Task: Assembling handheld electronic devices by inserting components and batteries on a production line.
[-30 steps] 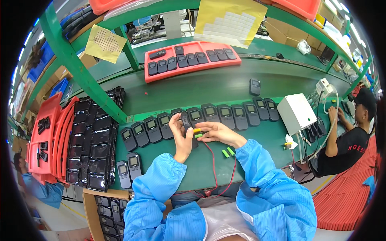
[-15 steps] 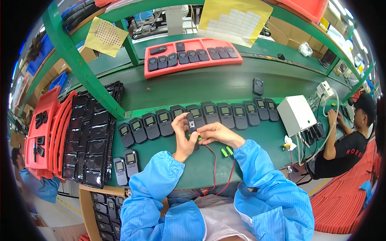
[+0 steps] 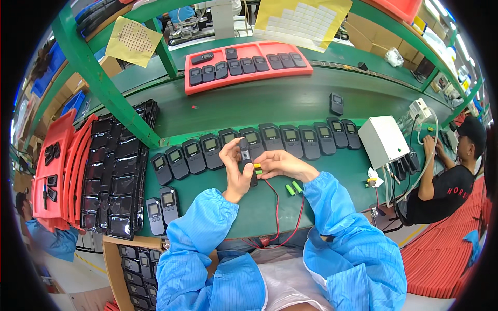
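At far left, red trays (image 3: 54, 181) stand beside a stack of black plastic trays (image 3: 115, 192). Next, a cardboard carton (image 3: 112, 264) holds dark handheld devices, and two more devices (image 3: 161, 211) lie on the green desk (image 3: 244, 217) above it. A row of screen-fronted devices (image 3: 209, 149) runs across behind the hands.

The left forearm, in a blue sleeve, slants up and rightward; the left hand (image 3: 235, 167) is raised over the desk, fingers curled, gripping a dark handheld device (image 3: 245, 152) between thumb and fingers. That device stands out in front of the row, narrow side toward the viewer, its long axis running nearly up and down the view, lower end leaning slightly right.

Just beside it, the right hand (image 3: 284, 165) reaches in leftward, wrist bent, fingers pinching a small yellow piece (image 3: 257, 166) and a green cylinder (image 3: 259, 172). A red wire (image 3: 277, 207) trails below. Farther right, two loose green batteries (image 3: 293, 187) lie nearly parallel, long axes slanting from upper left to lower right.
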`<state>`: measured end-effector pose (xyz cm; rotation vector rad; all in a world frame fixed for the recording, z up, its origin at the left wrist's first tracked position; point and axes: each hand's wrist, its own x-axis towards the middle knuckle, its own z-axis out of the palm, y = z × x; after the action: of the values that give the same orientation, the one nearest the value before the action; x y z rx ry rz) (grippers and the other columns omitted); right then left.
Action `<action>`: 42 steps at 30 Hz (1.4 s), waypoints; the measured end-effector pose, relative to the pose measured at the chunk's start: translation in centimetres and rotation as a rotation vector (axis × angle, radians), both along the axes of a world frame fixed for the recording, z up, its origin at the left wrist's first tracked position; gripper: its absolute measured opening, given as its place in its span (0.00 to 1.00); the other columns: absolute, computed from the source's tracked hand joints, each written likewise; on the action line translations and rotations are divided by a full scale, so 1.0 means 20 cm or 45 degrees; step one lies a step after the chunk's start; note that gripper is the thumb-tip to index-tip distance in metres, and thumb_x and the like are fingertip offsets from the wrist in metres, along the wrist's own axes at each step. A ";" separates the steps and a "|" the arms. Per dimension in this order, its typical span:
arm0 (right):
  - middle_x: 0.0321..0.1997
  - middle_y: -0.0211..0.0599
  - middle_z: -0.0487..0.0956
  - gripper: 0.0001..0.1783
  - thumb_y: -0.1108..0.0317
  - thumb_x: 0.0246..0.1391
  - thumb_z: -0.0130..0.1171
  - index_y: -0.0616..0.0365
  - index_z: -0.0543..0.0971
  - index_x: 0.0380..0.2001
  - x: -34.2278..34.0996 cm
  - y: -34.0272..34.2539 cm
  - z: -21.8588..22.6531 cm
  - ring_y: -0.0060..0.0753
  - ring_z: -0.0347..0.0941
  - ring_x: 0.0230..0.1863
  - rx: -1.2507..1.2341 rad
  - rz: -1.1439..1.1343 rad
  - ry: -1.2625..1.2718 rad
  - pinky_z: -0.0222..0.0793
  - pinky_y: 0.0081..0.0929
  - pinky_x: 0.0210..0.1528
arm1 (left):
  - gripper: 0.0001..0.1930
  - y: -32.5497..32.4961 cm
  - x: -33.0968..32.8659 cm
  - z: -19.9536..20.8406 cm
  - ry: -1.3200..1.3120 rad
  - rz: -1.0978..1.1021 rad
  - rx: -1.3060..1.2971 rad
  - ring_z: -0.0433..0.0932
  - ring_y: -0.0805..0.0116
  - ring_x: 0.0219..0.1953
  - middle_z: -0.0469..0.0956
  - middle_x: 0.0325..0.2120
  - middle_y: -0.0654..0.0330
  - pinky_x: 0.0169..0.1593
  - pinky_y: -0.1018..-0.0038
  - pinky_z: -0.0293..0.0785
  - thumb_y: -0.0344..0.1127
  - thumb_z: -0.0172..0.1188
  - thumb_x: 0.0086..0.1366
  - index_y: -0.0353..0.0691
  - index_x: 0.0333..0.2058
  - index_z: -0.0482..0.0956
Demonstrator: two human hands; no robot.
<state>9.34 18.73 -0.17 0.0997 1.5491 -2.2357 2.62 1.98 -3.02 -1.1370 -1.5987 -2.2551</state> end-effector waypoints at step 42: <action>0.42 0.34 0.73 0.38 0.67 0.40 0.72 0.58 0.62 0.53 0.04 -0.18 0.03 0.27 0.70 0.46 0.553 -0.198 0.608 0.69 0.26 0.50 | 0.34 0.01 -0.01 0.01 -0.160 -0.020 -0.001 0.60 0.60 0.54 0.54 0.56 0.51 0.58 0.64 0.57 0.30 0.57 0.57 0.41 0.57 0.46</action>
<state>10.15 15.15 0.37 -0.2124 2.3394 -2.0932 2.50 2.25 -2.76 -1.0299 -1.6412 -2.3794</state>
